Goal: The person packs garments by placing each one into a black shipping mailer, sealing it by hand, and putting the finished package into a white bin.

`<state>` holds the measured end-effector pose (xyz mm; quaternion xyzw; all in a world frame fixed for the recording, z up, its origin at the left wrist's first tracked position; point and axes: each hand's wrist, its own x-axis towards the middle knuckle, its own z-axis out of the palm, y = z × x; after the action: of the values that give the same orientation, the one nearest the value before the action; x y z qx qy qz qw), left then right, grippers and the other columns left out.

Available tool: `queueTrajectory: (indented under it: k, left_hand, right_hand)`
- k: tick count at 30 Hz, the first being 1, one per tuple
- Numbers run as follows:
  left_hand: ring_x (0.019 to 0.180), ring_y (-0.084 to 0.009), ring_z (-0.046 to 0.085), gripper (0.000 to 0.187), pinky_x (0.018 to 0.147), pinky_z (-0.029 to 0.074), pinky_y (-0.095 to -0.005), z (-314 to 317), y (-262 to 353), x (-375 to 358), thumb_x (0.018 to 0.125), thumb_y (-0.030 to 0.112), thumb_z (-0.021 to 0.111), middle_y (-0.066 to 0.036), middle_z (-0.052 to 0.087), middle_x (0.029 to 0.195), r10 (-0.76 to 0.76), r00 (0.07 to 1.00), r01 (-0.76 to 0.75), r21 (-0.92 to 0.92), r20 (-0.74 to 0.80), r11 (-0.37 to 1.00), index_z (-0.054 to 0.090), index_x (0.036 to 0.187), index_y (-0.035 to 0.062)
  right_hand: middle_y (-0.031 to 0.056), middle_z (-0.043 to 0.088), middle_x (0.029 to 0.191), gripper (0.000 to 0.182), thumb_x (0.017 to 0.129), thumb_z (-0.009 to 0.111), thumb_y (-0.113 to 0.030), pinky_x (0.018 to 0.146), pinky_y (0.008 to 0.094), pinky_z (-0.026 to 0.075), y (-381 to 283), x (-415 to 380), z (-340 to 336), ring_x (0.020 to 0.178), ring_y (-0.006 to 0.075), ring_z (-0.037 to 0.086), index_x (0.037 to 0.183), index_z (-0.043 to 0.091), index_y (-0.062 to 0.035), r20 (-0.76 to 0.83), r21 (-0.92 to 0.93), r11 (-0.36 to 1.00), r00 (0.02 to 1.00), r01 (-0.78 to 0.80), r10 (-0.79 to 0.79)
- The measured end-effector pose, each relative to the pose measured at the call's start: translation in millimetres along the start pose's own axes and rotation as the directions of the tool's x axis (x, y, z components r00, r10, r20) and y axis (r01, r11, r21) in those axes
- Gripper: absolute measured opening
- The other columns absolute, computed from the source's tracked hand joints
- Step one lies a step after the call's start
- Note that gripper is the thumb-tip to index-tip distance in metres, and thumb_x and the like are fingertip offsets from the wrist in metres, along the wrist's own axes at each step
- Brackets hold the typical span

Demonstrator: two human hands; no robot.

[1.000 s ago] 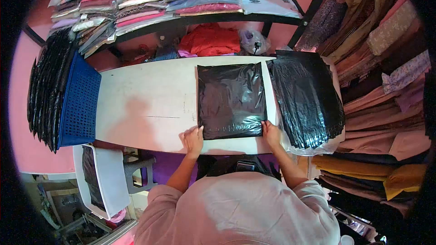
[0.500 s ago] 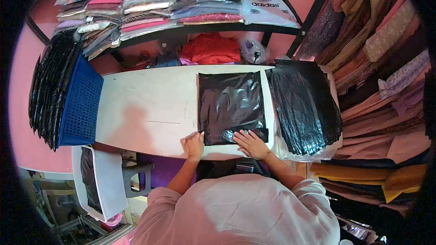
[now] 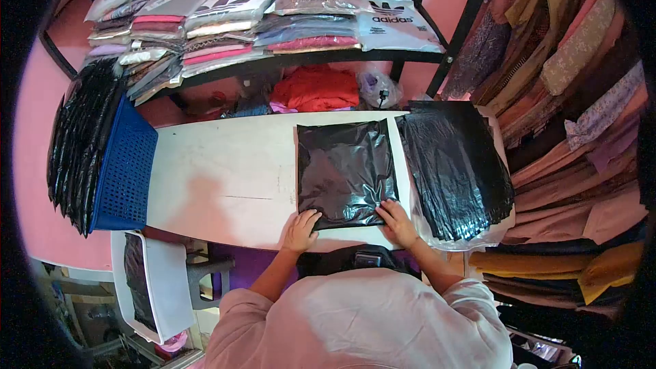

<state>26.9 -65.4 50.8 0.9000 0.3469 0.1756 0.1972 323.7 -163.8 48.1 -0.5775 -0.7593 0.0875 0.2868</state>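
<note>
A black plastic mailing bag [image 3: 347,174] lies flat on the white table before me, its surface shiny and creased. My left hand [image 3: 301,231] is at its lower left corner, fingers bent over the edge. At the lower right corner, my right hand [image 3: 398,225] has its fingers closed over the edge in the same way. The thumbs are mostly hidden. Just right of this bag rests a fanned stack of flat black mailing bags [image 3: 454,171] on clear plastic.
The white table [image 3: 219,212] runs left to a blue basket [image 3: 124,164] packed with upright black bags. A shelf [image 3: 273,55] at the back holds wrapped garments. Clothes [image 3: 581,164] hang at the right. Below left stands a white bin [image 3: 171,287].
The folded strip along the bag's bottom edge no longer shows; that edge is now smooth. My right hand has moved right to the corner. My left hand now reaches over the left corner.
</note>
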Motion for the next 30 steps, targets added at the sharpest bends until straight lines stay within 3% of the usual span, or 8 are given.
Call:
queueTrajectory:
  k: [8, 13, 15, 17, 19, 20, 24, 30]
  left_hand:
    - [0.102, -0.0265, 0.051, 0.043, 0.094, 0.034, -0.037, -2, -4, 1, 0.063, 0.0, 0.062, -0.008, 0.056, 0.109, -0.155, 0.964, 0.128, -0.134, -0.215, 0.983, 0.056, 0.105, 0.0074]
    - [0.09, -0.0261, 0.056, 0.028, 0.095, 0.03, -0.0447, -10, -16, 18, 0.064, -0.003, 0.057, -0.009, 0.062, 0.087, -0.169, 0.921, 0.117, -0.164, -0.351, 0.979, 0.061, 0.09, 0.0075]
    - [0.088, -0.0274, 0.055, 0.022, 0.096, 0.03, -0.0443, -24, -10, 34, 0.068, 0.0, 0.054, -0.01, 0.061, 0.084, -0.232, 0.845, 0.135, -0.227, -0.482, 0.964, 0.061, 0.088, 0.0067]
    - [0.086, -0.0281, 0.055, 0.014, 0.092, 0.034, -0.0409, -32, -5, 51, 0.074, 0.004, 0.053, -0.012, 0.06, 0.081, -0.233, 0.788, 0.127, -0.221, -0.569, 0.967, 0.059, 0.087, 0.0034]
    - [0.079, -0.0274, 0.056, 0.011, 0.081, 0.041, -0.0354, -53, 13, 70, 0.081, 0.008, 0.05, -0.015, 0.058, 0.08, -0.397, 0.606, 0.115, -0.418, -0.689, 0.901, 0.056, 0.086, 0.0]
    - [0.067, -0.0256, 0.055, 0.016, 0.064, 0.043, -0.0337, -66, 21, 76, 0.086, 0.012, 0.047, -0.015, 0.058, 0.074, -0.425, 0.572, 0.125, -0.438, -0.701, 0.89, 0.054, 0.084, -0.002]
    - [0.056, -0.0266, 0.052, 0.018, 0.055, 0.041, -0.0341, -114, 43, 112, 0.087, 0.015, 0.046, -0.015, 0.056, 0.066, -0.379, 0.437, -0.005, -0.424, -0.816, 0.906, 0.053, 0.081, -0.0006]
    - [0.069, -0.0403, 0.054, 0.038, 0.061, 0.042, -0.0439, -77, -25, 137, 0.088, 0.032, 0.043, -0.022, 0.057, 0.068, -0.549, 0.596, 0.461, -0.31, -0.585, 0.831, 0.057, 0.08, -0.0021]
  right_hand:
    - [0.0171, 0.046, 0.116, 0.054, 0.063, 0.058, 0.002, 0.096, 0.0365, 0.035, 7, 1, 1, 0.112, 0.0335, 0.042, 0.115, 0.045, -0.0018, -0.067, 0.156, 0.967, 0.975, -0.201, 0.213]
    - [0.0157, 0.056, 0.095, 0.034, 0.069, 0.058, -0.004, 0.078, 0.0331, 0.044, 10, 19, -21, 0.088, 0.0307, 0.055, 0.102, 0.052, -0.0018, -0.066, 0.451, 0.797, 0.875, -0.403, 0.48]
    - [0.0129, 0.057, 0.078, 0.021, 0.073, 0.058, -0.007, 0.061, 0.0305, 0.043, 9, 43, -32, 0.069, 0.0235, 0.055, 0.094, 0.055, -0.0009, -0.457, 0.303, 0.946, 0.853, -0.116, 0.251]
    - [0.0105, 0.054, 0.067, 0.011, 0.08, 0.054, -0.008, 0.053, 0.0293, 0.04, -7, 68, -54, 0.057, 0.0189, 0.051, 0.087, 0.055, 0.0, -0.399, 0.456, 0.85, 0.793, -0.265, 0.461]
    - [0.0088, 0.049, 0.059, 0.011, 0.085, 0.05, -0.01, 0.048, 0.0279, 0.036, -21, 94, -79, 0.05, 0.0166, 0.047, 0.082, 0.053, 0.0002, -0.526, 0.402, 0.897, 0.756, -0.181, 0.389]
    - [0.01, 0.048, 0.056, 0.013, 0.086, 0.047, -0.01, 0.047, 0.0297, 0.037, -29, 109, -92, 0.049, 0.0178, 0.047, 0.079, 0.052, 0.0002, -0.606, 0.35, 0.928, 0.724, -0.131, 0.331]
    - [0.0163, 0.051, 0.059, 0.016, 0.087, 0.048, -0.013, 0.05, 0.0343, 0.039, -52, 157, -130, 0.052, 0.0294, 0.052, 0.079, 0.053, 0.0003, -0.688, 0.313, 0.94, 0.65, -0.135, 0.322]
    - [0.0232, 0.058, 0.074, 0.025, 0.086, 0.048, -0.022, 0.061, 0.0462, 0.042, 25, 196, -58, 0.071, 0.0421, 0.056, 0.087, 0.051, 0.002, -0.446, 0.218, 0.849, 0.725, -0.481, 0.525]
